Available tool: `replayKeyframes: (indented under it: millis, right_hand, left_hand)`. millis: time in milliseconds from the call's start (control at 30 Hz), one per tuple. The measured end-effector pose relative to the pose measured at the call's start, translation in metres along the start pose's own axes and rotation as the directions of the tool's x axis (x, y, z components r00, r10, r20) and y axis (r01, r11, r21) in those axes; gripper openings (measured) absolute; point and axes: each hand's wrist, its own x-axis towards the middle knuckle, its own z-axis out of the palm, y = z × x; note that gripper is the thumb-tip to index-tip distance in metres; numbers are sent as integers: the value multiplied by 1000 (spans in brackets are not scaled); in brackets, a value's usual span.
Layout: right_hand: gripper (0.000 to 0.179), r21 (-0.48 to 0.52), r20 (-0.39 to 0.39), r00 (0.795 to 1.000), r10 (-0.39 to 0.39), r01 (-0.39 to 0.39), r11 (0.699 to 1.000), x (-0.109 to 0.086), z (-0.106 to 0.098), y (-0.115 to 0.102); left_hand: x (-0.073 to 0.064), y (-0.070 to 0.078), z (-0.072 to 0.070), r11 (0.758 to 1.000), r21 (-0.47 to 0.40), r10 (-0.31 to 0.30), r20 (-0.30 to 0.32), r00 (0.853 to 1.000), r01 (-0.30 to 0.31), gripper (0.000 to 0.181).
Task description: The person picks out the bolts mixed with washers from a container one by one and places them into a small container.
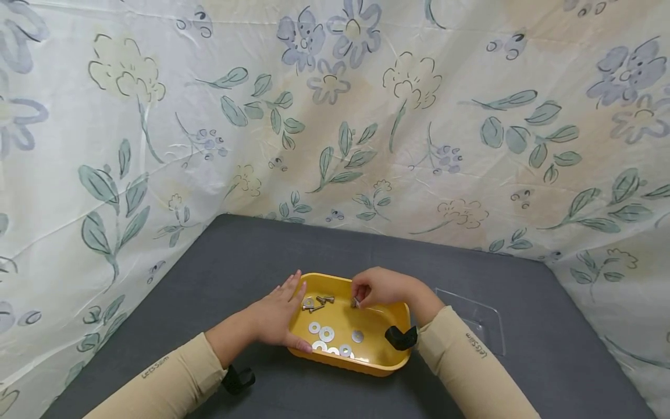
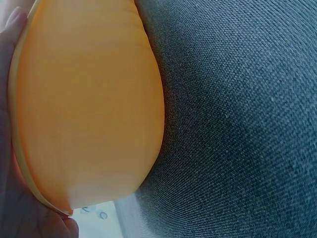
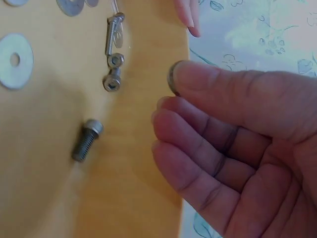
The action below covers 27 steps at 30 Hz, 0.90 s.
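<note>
A yellow tray (image 1: 335,276) stands in front of me. My left hand (image 1: 277,317) rests on its left end, fingers spread straight over the rim, thumb at the near corner. Over the tray's far right part, my right hand (image 1: 384,286) pinches a small round-edged metal piece (image 3: 172,79) between thumb and index finger; most of it is hidden. A socket-head bolt (image 3: 87,141) lies on the tray floor below that hand. Several bolts (image 3: 110,37) lie at the tray's far left with a washer among them. Flat washers (image 1: 357,336) are spread along the near side.
A clear plastic container (image 1: 489,326) lies right of the tray, partly behind my right forearm. The grey tabletop (image 1: 251,250) is bordered by floral cloth (image 1: 314,145) at the back and sides. Black straps (image 1: 402,338) hang at both wrists.
</note>
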Motion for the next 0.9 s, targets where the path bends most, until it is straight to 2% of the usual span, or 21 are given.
replayKeyframes:
  millis: [200, 400, 567, 900]
  right_hand:
    - [10, -10, -26, 1000, 14, -15, 1000, -14, -16, -3]
    - [10, 18, -106, 993, 46, -45, 999, -32, -33, 2]
    - [13, 64, -174, 981, 79, -69, 996, -53, -46, 9]
    - [17, 135, -238, 964, 119, -89, 987, -97, -56, 36]
  left_hand:
    - [0, 0, -1, 1000, -4, -6, 6, 1000, 6, 131]
    - [0, 0, 0, 1000, 11, -8, 7, 1000, 8, 133]
    - [-1, 1, -1, 1000, 0, -5, 7, 1000, 5, 133]
    - [-2, 4, 1, 1000, 9, -16, 11, 1000, 16, 131]
